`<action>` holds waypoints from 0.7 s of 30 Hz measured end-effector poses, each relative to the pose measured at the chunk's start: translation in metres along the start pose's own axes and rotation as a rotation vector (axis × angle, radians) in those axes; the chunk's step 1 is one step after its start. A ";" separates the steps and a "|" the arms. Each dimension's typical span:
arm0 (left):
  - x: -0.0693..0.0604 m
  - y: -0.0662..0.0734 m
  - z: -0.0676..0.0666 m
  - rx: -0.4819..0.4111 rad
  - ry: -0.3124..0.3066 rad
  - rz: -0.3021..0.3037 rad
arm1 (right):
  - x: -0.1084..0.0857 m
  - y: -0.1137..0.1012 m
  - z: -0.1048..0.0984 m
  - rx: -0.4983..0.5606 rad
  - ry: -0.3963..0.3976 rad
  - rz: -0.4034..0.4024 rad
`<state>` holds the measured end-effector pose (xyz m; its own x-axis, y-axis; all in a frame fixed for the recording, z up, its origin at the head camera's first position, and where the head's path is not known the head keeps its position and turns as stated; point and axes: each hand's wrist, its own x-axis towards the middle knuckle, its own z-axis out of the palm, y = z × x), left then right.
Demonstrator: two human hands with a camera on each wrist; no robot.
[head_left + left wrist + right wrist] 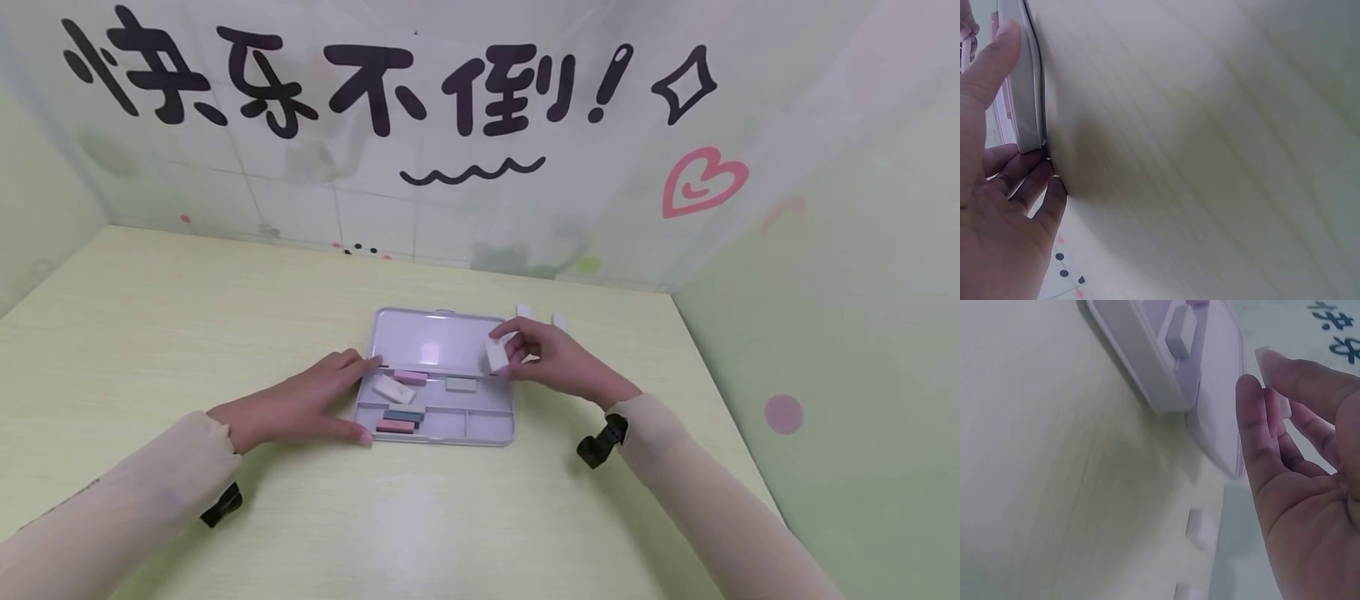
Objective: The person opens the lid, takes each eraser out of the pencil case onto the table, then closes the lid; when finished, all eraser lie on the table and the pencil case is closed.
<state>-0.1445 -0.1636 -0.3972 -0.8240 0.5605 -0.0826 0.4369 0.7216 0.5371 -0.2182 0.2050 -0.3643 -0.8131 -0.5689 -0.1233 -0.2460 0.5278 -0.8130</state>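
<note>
A flat, pale lilac plastic case (489, 427) lies with its hinged lid (405, 337) folded back. My left hand (300, 404) spans its left side, thumb at the front corner and fingertips (1019, 164) touching the edge near the hinge. Between thumb and fingers, my right hand (551, 354) pinches a white eraser-like block (497, 355) above the lid's right side. Inside the case lie a larger white block (393, 389), a pink one (410, 377), a pale one (461, 384), and a dark teal block (402, 416) beside a reddish one (395, 426).
Two white blocks stand on the table (420, 517) behind my right hand, the left one (522, 311) and the right one (558, 320). A printed wall (465, 208) borders the table at the back, with a green panel (847, 350) on the right.
</note>
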 end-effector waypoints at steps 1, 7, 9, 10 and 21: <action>0.000 0.000 0.000 0.002 0.002 0.001 | -0.002 0.003 -0.002 0.016 0.019 0.008; 0.000 -0.001 0.000 -0.005 0.007 0.007 | -0.011 0.022 -0.019 0.053 0.099 0.085; 0.000 -0.001 0.001 -0.010 0.007 0.010 | -0.013 0.030 -0.025 0.071 0.121 0.107; 0.000 -0.001 0.001 -0.011 0.006 0.012 | -0.015 0.035 -0.028 0.078 0.131 0.116; 0.000 -0.001 0.001 -0.002 0.003 0.006 | -0.036 0.072 -0.066 0.026 0.246 0.211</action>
<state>-0.1443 -0.1641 -0.3983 -0.8226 0.5635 -0.0766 0.4413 0.7175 0.5390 -0.2416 0.3050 -0.3805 -0.9486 -0.2775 -0.1525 -0.0472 0.6002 -0.7984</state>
